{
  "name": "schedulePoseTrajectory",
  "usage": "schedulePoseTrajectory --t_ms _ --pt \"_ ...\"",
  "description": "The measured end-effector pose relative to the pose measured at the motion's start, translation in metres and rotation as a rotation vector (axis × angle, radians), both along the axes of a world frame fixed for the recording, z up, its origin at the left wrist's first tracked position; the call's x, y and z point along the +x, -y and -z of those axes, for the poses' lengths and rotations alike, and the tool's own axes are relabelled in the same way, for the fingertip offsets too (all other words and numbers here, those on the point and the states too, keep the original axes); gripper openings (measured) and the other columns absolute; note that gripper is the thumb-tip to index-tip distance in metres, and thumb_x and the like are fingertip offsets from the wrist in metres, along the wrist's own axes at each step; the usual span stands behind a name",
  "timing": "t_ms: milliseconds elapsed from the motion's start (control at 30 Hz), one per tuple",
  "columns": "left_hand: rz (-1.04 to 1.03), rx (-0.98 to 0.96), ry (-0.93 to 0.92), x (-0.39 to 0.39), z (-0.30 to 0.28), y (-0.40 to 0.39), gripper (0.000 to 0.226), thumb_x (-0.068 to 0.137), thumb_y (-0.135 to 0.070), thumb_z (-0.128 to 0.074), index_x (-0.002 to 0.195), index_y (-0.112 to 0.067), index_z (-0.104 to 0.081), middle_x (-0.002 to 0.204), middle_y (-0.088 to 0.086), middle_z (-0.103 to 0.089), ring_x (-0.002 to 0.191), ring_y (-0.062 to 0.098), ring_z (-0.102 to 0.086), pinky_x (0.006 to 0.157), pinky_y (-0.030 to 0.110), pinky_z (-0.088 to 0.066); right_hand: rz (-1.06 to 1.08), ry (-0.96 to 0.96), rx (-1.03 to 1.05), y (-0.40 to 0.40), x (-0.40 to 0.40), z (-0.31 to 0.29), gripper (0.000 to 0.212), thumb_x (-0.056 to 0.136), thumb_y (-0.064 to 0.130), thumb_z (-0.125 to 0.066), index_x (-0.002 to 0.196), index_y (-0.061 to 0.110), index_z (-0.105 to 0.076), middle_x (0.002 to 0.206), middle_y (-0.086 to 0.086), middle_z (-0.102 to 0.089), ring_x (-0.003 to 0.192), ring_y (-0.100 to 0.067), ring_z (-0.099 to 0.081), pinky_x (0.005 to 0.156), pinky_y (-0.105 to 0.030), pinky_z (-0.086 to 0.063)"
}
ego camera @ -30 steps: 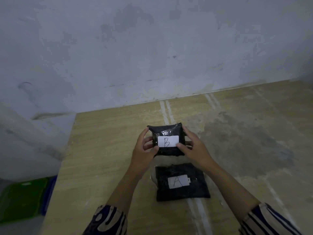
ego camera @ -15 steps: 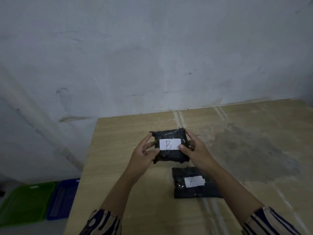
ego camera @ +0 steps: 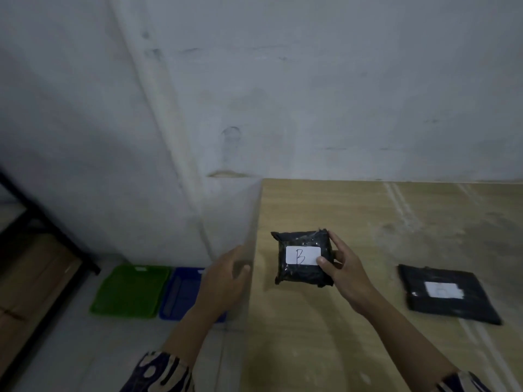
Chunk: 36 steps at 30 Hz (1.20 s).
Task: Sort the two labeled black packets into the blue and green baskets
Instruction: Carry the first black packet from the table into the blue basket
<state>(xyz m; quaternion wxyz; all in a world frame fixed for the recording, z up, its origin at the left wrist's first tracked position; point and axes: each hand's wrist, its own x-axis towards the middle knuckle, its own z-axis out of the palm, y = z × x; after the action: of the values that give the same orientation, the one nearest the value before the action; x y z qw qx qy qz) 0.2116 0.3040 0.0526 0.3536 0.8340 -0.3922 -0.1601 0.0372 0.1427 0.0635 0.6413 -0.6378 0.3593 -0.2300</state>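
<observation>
The right hand has its grip clamped on the packet labelled B, held above the table near its left edge, label up, long axis near to far. The left hand hangs apart, fingers loosely spread, holding nothing. Another black packet lies flat at right. On the floor at left, the green basket touches the blue basket.

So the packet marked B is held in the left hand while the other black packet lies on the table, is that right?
Not quite. The head view shows the packet marked B gripped in the right hand; the left hand is off it, open, beyond the table edge. The other black packet does lie on the table.
</observation>
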Motion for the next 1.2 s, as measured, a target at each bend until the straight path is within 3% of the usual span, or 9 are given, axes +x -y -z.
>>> schedulePoseTrajectory --t_ms 133,267,433,500,633,900,1133,1200 --pt "-0.063 0.064 0.037 0.023 0.013 -0.037 0.043 0.090 -0.023 -0.051 0.131 -0.017 -0.041 0.132 0.010 -0.053 0.119 0.022 -0.048 0.105 0.047 -0.037 -0.062 -0.017 0.013 -0.045 0.043 0.009 0.062 0.086 -0.002 -0.054 0.137 0.027 -0.032 0.124 -0.016 -0.053 0.113 -0.033 -0.052 0.078 -0.034 -0.054" --pt "-0.103 0.204 0.108 0.045 0.031 -0.064 0.049 0.094 -0.028 -0.044 0.139 -0.023 -0.027 0.148 0.006 -0.035 0.136 0.022 -0.029 0.114 0.048 -0.019 -0.141 -0.039 0.010 -0.067 0.081 0.019 0.061 0.086 -0.003 -0.052 0.137 0.026 -0.032 0.113 -0.015 -0.054 0.102 -0.029 -0.055 0.069 -0.023 -0.056" --pt "-0.082 0.381 0.116 0.071 0.054 -0.090 0.052 0.097 -0.034 -0.033 0.142 -0.028 -0.008 0.156 0.000 -0.012 0.143 0.017 -0.005 0.116 0.044 -0.006 -0.176 -0.078 0.004 -0.085 0.120 0.035 0.062 0.085 -0.005 -0.052 0.138 0.020 -0.031 0.122 -0.015 -0.053 0.110 -0.033 -0.054 0.097 -0.049 -0.048" --pt "-0.078 0.408 0.123 0.088 0.059 -0.098 0.053 0.097 -0.034 -0.032 0.142 -0.027 -0.007 0.156 0.001 -0.009 0.144 0.018 -0.004 0.116 0.045 -0.005 -0.165 -0.087 0.000 -0.094 0.134 0.041 0.063 0.085 -0.006 -0.052 0.139 0.017 -0.030 0.126 -0.011 -0.052 0.111 -0.028 -0.053 0.101 -0.046 -0.045" --pt "-0.093 0.389 0.152 0.131 0.060 -0.112 0.054 0.096 -0.033 -0.033 0.142 -0.028 -0.006 0.157 0.000 -0.006 0.144 0.019 0.000 0.116 0.048 -0.002 -0.175 -0.101 -0.001 -0.110 0.171 0.049 0.063 0.084 -0.008 -0.053 0.138 0.016 -0.030 0.126 -0.002 -0.050 0.107 -0.017 -0.052 0.094 -0.031 -0.043" --pt "0.080 0.458 0.258 0.259 0.078 -0.151 0.056 0.095 -0.036 -0.033 0.143 -0.025 -0.005 0.157 0.001 -0.006 0.144 0.019 -0.001 0.116 0.048 -0.005 -0.040 -0.171 0.001 -0.166 0.271 0.084 0.061 0.083 -0.011 -0.053 0.137 0.008 -0.031 0.135 -0.014 -0.047 0.112 -0.020 -0.048 0.098 -0.033 -0.040" --pt "0.178 0.628 0.251 0.344 0.156 -0.178 0.057 0.096 -0.036 -0.030 0.142 -0.026 0.001 0.157 0.002 -0.001 0.144 0.020 0.002 0.115 0.050 -0.005 0.045 -0.230 0.062 -0.192 0.345 0.153 0.061 0.083 -0.011 -0.053 0.137 0.006 -0.030 0.133 -0.011 -0.047 0.117 -0.020 -0.048 0.102 -0.034 -0.040" --pt "0.182 0.642 0.247 0.362 0.187 -0.178 0.058 0.095 -0.037 -0.031 0.142 -0.025 0.001 0.157 0.003 -0.002 0.144 0.021 0.001 0.115 0.051 -0.005 0.065 -0.229 0.083 -0.192 0.364 0.182 0.061 0.082 -0.011 -0.053 0.136 0.008 -0.033 0.122 0.000 -0.054 0.107 -0.014 -0.053 0.092 -0.018 -0.045"
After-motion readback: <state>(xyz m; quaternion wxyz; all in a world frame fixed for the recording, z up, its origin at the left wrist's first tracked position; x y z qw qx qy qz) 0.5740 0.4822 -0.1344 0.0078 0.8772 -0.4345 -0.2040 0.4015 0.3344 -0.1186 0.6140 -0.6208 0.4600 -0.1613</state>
